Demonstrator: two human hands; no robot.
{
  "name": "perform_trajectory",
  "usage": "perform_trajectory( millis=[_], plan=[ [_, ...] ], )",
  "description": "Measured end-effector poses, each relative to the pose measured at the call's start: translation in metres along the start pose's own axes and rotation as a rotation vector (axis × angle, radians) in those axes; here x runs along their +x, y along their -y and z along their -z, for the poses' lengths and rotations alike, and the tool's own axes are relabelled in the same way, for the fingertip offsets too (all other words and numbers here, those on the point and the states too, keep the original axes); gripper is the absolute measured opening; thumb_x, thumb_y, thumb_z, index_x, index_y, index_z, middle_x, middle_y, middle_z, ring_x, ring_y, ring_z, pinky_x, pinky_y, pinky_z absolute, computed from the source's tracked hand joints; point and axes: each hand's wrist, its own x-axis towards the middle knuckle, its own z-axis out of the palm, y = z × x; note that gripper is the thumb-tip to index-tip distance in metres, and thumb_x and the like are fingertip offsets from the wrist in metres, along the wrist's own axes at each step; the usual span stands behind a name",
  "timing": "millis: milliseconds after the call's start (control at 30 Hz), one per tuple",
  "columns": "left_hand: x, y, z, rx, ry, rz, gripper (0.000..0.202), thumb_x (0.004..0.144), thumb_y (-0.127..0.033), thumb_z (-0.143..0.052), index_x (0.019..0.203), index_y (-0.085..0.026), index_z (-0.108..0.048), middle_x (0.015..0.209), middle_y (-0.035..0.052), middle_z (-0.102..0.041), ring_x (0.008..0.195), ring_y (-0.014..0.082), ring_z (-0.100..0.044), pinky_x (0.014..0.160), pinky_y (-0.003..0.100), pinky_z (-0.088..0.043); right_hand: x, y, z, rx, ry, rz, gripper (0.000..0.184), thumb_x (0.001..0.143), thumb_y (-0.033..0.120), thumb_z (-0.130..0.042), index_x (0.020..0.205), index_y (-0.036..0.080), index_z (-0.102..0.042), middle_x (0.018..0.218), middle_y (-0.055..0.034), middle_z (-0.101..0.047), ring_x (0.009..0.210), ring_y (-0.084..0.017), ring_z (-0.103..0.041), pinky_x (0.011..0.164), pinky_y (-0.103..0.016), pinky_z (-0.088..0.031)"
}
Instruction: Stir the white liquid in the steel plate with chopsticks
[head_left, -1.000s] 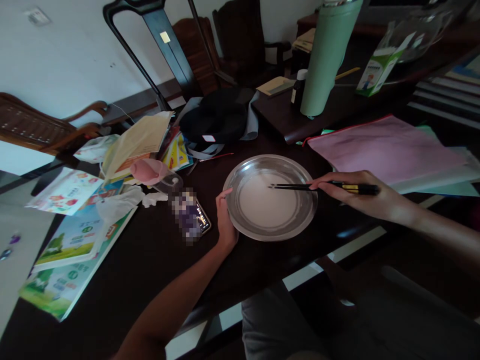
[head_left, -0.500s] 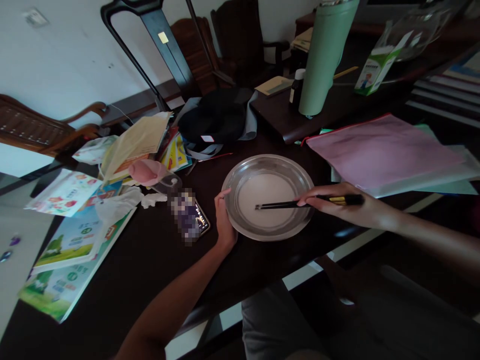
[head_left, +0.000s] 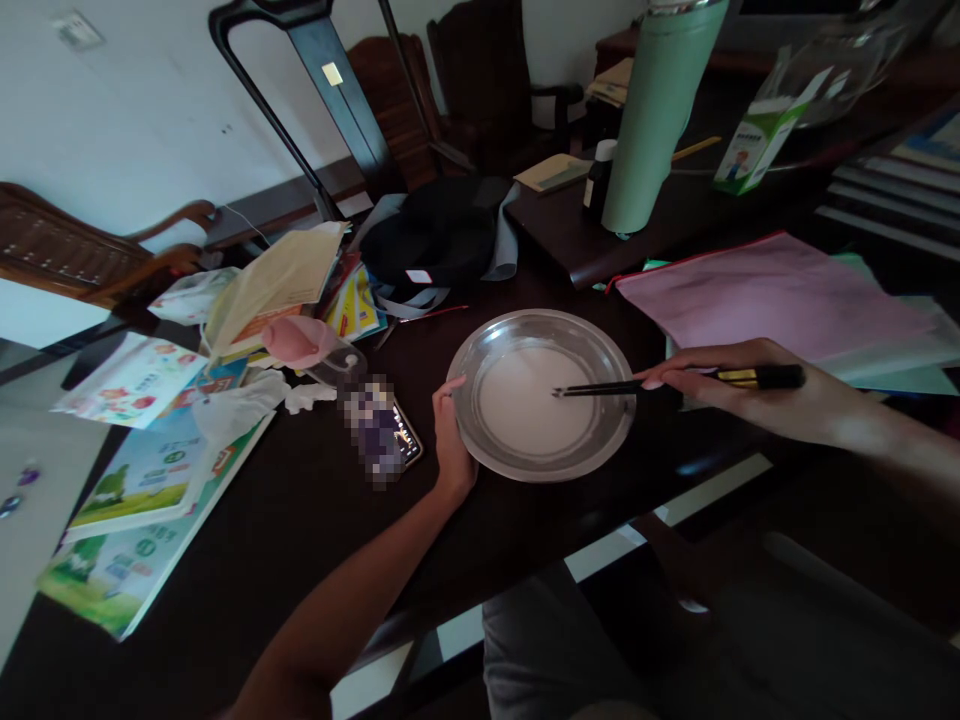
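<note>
A round metal basin [head_left: 480, 452] stands on the dark table in front of me, with a whitish liquid [head_left: 525, 405] in its bottom. My left hand [head_left: 454, 445] grips the basin's left side, thumb at the rim and the other fingers hidden beneath or behind it. In my right hand [head_left: 720, 385] is a pair of black chopsticks [head_left: 611, 387] with gold bands near the thick ends. They are held close together and almost level, reaching over the right rim. Their tips are above or at the liquid; I cannot tell whether they touch it.
Left of the basin lie a lit phone [head_left: 405, 435], a pink-topped clear bottle [head_left: 300, 345] and booklets [head_left: 135, 500]. Behind it sits a black bag [head_left: 427, 235]. A pink zip pouch [head_left: 772, 295] lies right, near a tall green flask [head_left: 660, 120] on a raised surface.
My right hand has moved right, drawing the chopstick tips from the middle of the basin toward its right side. My left hand keeps its hold on the basin.
</note>
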Motion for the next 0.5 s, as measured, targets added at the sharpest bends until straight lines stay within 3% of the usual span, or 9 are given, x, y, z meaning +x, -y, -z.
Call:
perform_trajectory(
  millis=[100, 233, 333, 500],
  plan=[
    [0.001, 0.001, 0.000, 0.026, 0.002, -0.016, 0.048, 0.107, -0.068, -0.047, 0.120, -0.028, -0.071, 0.131, 0.0066, -0.069, 0.132, 0.0265, -0.063, 0.120, 0.043, -0.046, -0.009, -0.001, 0.002, 0.045, 0.083, -0.039, 0.053, 0.094, 0.073, -0.066, 0.104, 0.026, -0.090, 0.099, -0.0088, -0.088, 0.082, -0.025, -0.078, 0.068, -0.036, -0.058],
    [0.001, 0.001, 0.000, 0.024, 0.003, -0.010, 0.048, 0.108, -0.066, -0.044, 0.120, -0.029, -0.071, 0.131, 0.0066, -0.068, 0.131, 0.0260, -0.063, 0.120, 0.043, -0.046, -0.008, 0.002, -0.013, 0.133, 0.170, -0.010, 0.048, 0.097, 0.068, -0.066, 0.104, 0.028, -0.090, 0.106, -0.0086, -0.089, 0.087, -0.026, -0.081, 0.076, -0.036, -0.062],
    [0.001, 0.001, 0.001, 0.036, 0.015, -0.022, 0.045, 0.108, -0.065, -0.046, 0.121, -0.029, -0.071, 0.129, 0.0064, -0.069, 0.128, 0.0256, -0.064, 0.118, 0.042, -0.048, 0.000, 0.006, -0.031, 0.211, 0.175, 0.059, 0.037, 0.100, 0.057, -0.068, 0.106, 0.028, -0.089, 0.105, -0.0066, -0.089, 0.095, -0.026, -0.083, 0.088, -0.036, -0.063],
    [0.001, 0.002, 0.003, 0.050, 0.051, -0.107, 0.048, 0.100, -0.073, -0.058, 0.117, -0.030, -0.072, 0.132, 0.0065, -0.067, 0.129, 0.0272, -0.062, 0.120, 0.043, -0.045, 0.016, 0.008, -0.049, 0.221, 0.142, 0.081, 0.033, 0.102, 0.051, -0.064, 0.109, 0.028, -0.088, 0.112, -0.0051, -0.089, 0.104, -0.026, -0.083, 0.091, -0.035, -0.064]
  ],
)
